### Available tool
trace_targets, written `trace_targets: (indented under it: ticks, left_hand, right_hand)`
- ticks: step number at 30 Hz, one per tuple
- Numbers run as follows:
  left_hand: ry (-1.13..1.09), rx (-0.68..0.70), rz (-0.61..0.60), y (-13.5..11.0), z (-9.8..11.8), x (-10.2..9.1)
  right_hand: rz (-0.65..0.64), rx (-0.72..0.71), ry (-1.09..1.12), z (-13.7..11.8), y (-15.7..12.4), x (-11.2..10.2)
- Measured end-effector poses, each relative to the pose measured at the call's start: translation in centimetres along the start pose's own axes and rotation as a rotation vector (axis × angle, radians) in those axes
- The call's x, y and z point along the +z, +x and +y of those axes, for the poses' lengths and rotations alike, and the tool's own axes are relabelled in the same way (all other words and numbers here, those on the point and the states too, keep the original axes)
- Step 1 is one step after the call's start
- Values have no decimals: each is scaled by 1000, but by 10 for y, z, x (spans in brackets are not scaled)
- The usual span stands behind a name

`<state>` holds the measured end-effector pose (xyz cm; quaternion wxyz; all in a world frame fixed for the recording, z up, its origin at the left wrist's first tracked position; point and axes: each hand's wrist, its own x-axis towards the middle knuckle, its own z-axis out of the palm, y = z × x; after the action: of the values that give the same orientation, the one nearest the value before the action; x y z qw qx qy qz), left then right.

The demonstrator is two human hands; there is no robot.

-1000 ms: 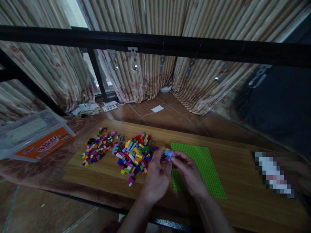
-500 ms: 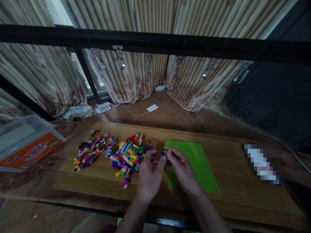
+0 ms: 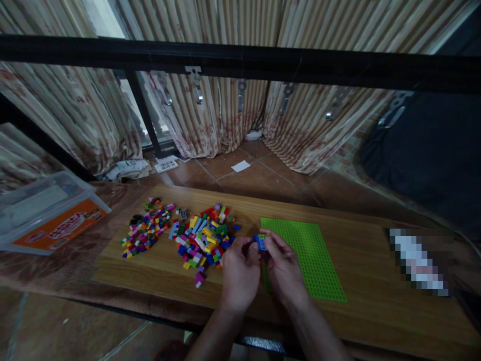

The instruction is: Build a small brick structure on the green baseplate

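In the head view, a small blue toy brick point(image 3: 260, 242) with yellow and green bits on it is held up between my two hands. My right hand point(image 3: 284, 263) pinches it from the right with thumb and fingers. My left hand point(image 3: 241, 273) has its fingers curled and its thumb against the brick's left side; its fingertips are partly hidden. Behind and under my right hand lies a green studded baseplate point(image 3: 315, 255). Left of my hands spreads a pile of mixed bricks point(image 3: 205, 238).
A second pile of smaller pieces point(image 3: 148, 228) lies farther left on the wooden board point(image 3: 376, 281). A clear plastic box point(image 3: 56, 215) with an orange label stands at the left. A blurred-out object point(image 3: 417, 263) rests at the right. A black bar point(image 3: 240, 55) crosses beyond the board.
The blue brick has been turned between my fingers, so more of its blue face shows. My left fingers have closed in on it. The whole view has shifted slightly.
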<state>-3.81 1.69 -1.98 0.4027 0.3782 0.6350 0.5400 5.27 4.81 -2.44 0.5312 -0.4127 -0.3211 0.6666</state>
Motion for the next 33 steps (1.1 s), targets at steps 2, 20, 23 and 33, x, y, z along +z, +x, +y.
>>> trace_targets:
  ticks: [2, 20, 23, 33]
  left_hand:
    - [-64, -15, -19, -1, 1, 0]
    - [-702, -330, -68, 11, 9, -19]
    - [-704, -323, -44, 11, 9, -20]
    - [-314, -111, -102, 9, 10, -14]
  right_hand:
    - [26, 44, 87, -3, 0, 0]
    - [-136, -369, -1116, 23, 7, -18]
    - [-172, -356, -1109, 22, 5, -17]
    - [-47, -76, -437, 1, 2, -5]
